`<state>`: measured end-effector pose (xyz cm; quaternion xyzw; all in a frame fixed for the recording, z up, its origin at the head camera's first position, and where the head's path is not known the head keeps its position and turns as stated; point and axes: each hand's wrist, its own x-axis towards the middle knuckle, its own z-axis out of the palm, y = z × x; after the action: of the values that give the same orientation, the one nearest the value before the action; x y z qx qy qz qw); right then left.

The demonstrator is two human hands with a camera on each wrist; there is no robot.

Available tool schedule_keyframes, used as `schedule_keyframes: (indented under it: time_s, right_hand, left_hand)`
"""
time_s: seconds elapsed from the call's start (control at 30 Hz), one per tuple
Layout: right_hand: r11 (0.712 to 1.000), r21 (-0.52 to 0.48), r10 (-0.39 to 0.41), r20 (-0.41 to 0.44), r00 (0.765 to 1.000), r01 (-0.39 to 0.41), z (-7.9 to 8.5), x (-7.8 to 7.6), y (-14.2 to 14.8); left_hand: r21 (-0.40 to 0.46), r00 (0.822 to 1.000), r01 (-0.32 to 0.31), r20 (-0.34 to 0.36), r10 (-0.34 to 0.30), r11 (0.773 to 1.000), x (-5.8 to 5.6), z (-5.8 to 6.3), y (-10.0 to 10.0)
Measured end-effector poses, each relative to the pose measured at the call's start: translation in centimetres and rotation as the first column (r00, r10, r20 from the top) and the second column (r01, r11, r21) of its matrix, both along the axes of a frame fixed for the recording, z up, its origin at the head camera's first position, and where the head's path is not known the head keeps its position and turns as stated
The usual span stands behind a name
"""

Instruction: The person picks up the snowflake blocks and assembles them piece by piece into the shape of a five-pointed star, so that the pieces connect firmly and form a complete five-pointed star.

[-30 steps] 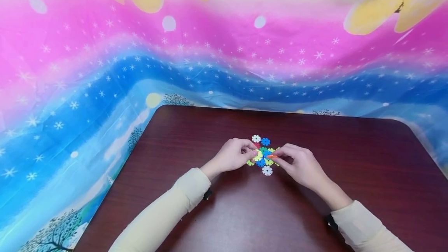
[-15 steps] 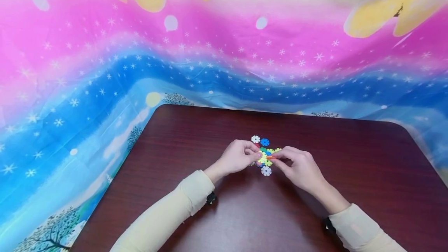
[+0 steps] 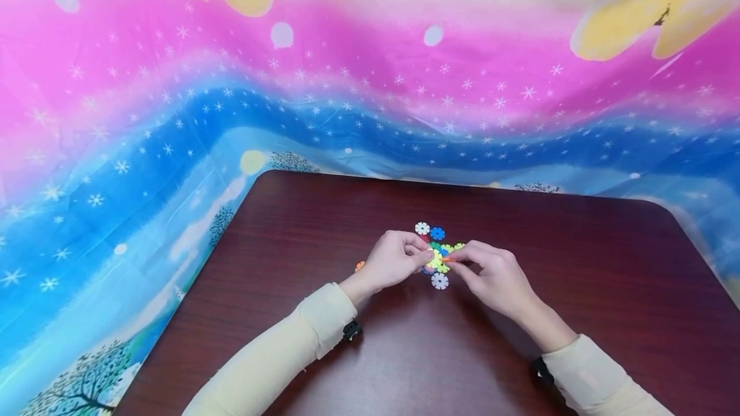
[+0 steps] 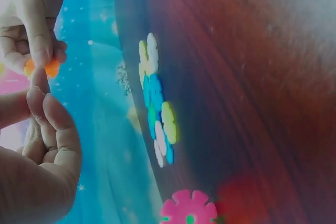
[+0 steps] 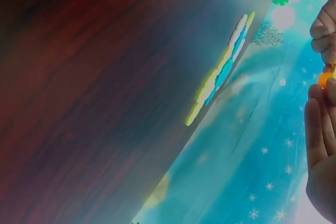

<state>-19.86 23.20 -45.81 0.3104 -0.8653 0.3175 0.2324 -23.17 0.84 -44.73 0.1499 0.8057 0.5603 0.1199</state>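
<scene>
Seen from a head-worn camera, a person's two bare hands meet near the centre of the frame over a dark reddish-brown table [image 3: 607,275]. The left hand [image 3: 384,259], left of centre, pinches a bright yellow disc [image 3: 435,258] between thumb and fingers. The right hand [image 3: 494,275], right of centre, grasps a small orange disc [image 3: 446,260] at its fingertips, edge-on, right up against the yellow one; whether the two are joined cannot be told.

Under the hands, at the middle of the frame, the table bears a flat cluster of notched discs [image 3: 443,268]: a white disc [image 3: 422,228] and a blue disc [image 3: 437,234] at its top, green and yellow ones midway, partly hidden by the fingers, and another white disc [image 3: 440,281] at its lower edge. The left-wrist view shows this cluster lying flat, apart from both hands.

An orange piece [image 3: 360,266] peeks out just left of the left hand. In the left-wrist view, a pink disc [image 4: 189,208] with a green centre stands at the bottom edge beside a red blur.

Pale cream sleeves [image 3: 272,352] enter from the lower corners. A pink and blue snowflake-patterned cloth [image 3: 347,76] fills the upper frame.
</scene>
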Motion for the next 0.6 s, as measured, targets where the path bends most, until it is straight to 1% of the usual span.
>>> schedule_keyframes:
  time_s: [0.1,0.2,0.27,0.33,0.4,0.47,0.53,0.6]
  right_hand:
    - [1.000,0.000,0.023,-0.020,1.000,-0.023,-0.1,0.0,-0.2]
    - [1.000,0.005,0.024,-0.011,1.000,-0.024,-0.1,-0.2,-0.3]
    - [1.000,0.021,0.011,0.039,0.999,-0.011,-0.1,-0.4,-0.4]
    - [0.998,0.059,-0.027,0.131,0.991,0.020,0.0,-0.7,-0.5]
    - [0.990,0.128,-0.081,0.234,0.969,0.052,0.1,-1.0,-0.5]
    - [0.971,0.226,-0.146,0.322,0.936,0.074,-0.1,-1.2,-0.4]
    - [0.944,0.322,-0.199,0.378,0.904,0.073,-0.5,-1.4,-0.4]
    - [0.916,0.396,-0.231,0.397,0.888,0.061,-1.0,-1.5,-0.5]
  left_hand:
    - [0.003,1.000,0.008,0.024,-0.008,1.000,0.1,-0.1,0.0]
    - [0.000,1.000,0.005,0.023,-0.005,1.000,0.0,-0.3,-0.1]
    - [0.002,1.000,-0.011,0.022,0.011,1.000,-0.2,-0.5,-0.3]
    - [-0.002,0.999,-0.036,0.020,0.036,0.999,-0.5,-0.8,-0.6]
    - [0.013,0.997,-0.068,0.026,0.067,0.998,-0.7,-1.0,-1.0]
    - [0.031,0.995,-0.093,0.037,0.092,0.995,-0.9,-1.2,-1.4]
    - [0.062,0.993,-0.112,0.056,0.108,0.992,-1.1,-1.3,-1.8]
    - [0.082,0.992,-0.118,0.064,0.113,0.990,-1.2,-1.4,-2.0]
